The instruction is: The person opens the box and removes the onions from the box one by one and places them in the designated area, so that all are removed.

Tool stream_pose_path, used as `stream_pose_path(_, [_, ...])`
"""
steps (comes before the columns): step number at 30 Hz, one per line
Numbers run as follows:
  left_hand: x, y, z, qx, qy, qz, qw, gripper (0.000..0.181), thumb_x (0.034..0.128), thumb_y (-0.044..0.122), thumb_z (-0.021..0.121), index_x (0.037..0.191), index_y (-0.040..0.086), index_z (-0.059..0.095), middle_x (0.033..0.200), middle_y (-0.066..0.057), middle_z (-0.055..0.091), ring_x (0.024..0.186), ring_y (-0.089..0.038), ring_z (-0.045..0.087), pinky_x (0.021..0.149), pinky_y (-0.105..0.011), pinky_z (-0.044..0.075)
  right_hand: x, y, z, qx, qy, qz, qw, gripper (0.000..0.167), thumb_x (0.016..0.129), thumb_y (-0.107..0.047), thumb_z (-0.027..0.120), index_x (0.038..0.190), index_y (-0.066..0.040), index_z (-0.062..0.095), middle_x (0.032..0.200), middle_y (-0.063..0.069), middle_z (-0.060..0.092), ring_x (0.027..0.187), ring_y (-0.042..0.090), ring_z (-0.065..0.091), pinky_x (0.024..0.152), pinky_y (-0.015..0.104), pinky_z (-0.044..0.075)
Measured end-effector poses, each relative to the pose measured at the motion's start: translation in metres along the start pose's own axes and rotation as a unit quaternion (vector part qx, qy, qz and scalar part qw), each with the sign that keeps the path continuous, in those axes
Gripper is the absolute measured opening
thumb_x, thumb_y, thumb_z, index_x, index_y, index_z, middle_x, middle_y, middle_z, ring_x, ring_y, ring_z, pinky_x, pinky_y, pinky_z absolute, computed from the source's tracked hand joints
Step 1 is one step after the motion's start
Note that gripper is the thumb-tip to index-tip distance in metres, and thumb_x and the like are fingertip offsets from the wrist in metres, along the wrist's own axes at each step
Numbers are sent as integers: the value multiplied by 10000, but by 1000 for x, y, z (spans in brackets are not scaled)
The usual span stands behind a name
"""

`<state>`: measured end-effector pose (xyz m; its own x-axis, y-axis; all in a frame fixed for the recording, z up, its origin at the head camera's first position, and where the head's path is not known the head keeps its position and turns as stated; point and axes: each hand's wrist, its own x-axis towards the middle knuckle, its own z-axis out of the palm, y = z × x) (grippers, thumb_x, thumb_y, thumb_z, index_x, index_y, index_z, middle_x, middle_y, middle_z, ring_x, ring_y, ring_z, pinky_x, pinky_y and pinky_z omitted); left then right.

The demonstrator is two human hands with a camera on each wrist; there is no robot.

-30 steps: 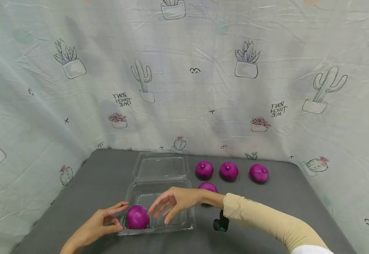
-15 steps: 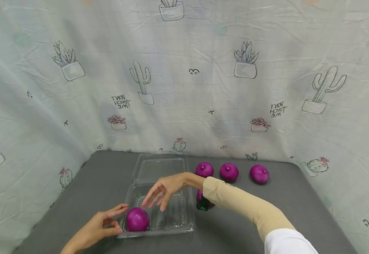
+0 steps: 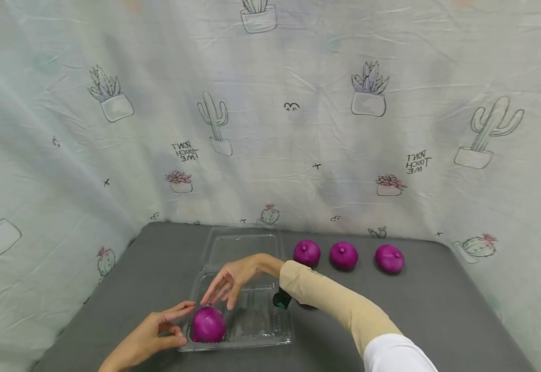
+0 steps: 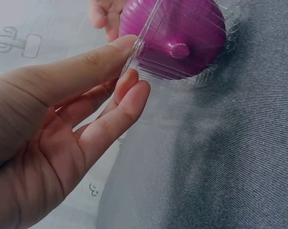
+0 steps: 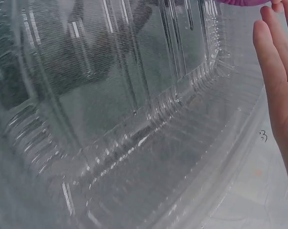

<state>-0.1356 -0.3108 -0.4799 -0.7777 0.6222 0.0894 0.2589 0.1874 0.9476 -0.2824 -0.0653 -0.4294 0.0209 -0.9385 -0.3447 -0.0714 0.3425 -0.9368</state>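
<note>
A purple onion [image 3: 209, 324] sits in the front left corner of a clear plastic clamshell container [image 3: 256, 318]. My left hand [image 3: 151, 333] pinches the container's left rim between thumb and fingers. Through the clear wall in the left wrist view, the onion [image 4: 182, 28] shows its stem end. My right hand [image 3: 233, 276] hovers over the container just behind the onion, its fingers loosely extended downward. In the right wrist view only a sliver of onion [image 5: 249, 2] shows beyond the fingers of that hand [image 5: 282, 81]; whether they touch it I cannot tell.
The lid [image 3: 244, 248] lies folded back behind the container. At the back right of the grey table [image 3: 414, 320] are three more onions: one [image 3: 307, 252] nearest the lid, a middle one [image 3: 343, 256], and a right one [image 3: 389, 259]. A patterned curtain [image 3: 270, 129] encloses the table.
The right hand has moved left and back from the onion's right side to behind it. Its forearm now covers another onion seen before. The left hand stays at the rim.
</note>
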Motion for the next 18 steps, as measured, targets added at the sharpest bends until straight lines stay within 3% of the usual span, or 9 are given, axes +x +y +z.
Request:
stream_pose_path(8, [0, 2, 2, -68, 53, -74, 9999, 648, 913, 55, 633, 1388, -209, 281, 1377, -519, 81, 737, -54, 570, 729, -232, 486, 13, 6, 2, -57, -49, 292, 9995, 564, 831, 222, 581, 1367, 100, 452, 1439, 118, 462, 1217, 68, 510, 1016, 322, 397])
stream_pose_path(14, [0, 2, 3, -90, 49, -1, 9999, 641, 913, 48, 629, 1385, -212, 283, 1384, -511, 101, 727, -57, 572, 718, -238, 487, 16, 9, 4, -402, 71, 537, 9977, 500, 827, 178, 628, 1302, 49, 543, 1349, 62, 542, 1116, 83, 557, 940, 281, 450])
stream_pose_path(17, [-1, 2, 3, -62, 56, 94, 9999, 643, 909, 49, 635, 1374, -226, 286, 1384, -504, 123, 729, -63, 579, 705, -244, 492, 15, 11, 4, -487, -60, 691, 9964, 465, 820, 183, 632, 1263, 67, 552, 1260, 6, 566, 1088, 101, 557, 923, 271, 454])
stream_pose_path(18, [-2, 2, 3, -73, 61, 138, 9999, 639, 909, 44, 633, 1371, -229, 287, 1442, -421, 196, 731, -63, 580, 706, -243, 491, 14, 11, 4, -517, -141, 741, 9958, 467, 820, 186, 628, 1265, 73, 542, 1242, -11, 560, 1103, 97, 543, 936, 269, 442])
